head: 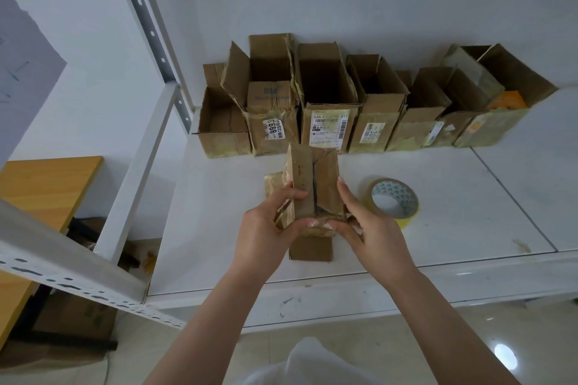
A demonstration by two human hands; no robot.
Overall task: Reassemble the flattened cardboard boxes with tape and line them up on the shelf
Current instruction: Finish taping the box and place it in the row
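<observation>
A small brown cardboard box (312, 184) with two flaps folded together is held just above the white shelf (438, 228). My left hand (266, 234) grips its left side, thumb across the left flap. My right hand (369, 228) grips its right side, fingers up along the wall, thumb on the near edge. A loose flap (311, 248) hangs down at the near side. A roll of clear tape (392, 200) with a yellow edge lies on the shelf just right of my right hand. Several open assembled boxes (325, 103) stand in a row against the back wall.
A white metal shelf upright (150, 28) rises at the left and a perforated beam (62, 266) crosses the lower left. A wooden table (43, 187) stands beyond it, with a cardboard box (75, 316) on the floor beneath.
</observation>
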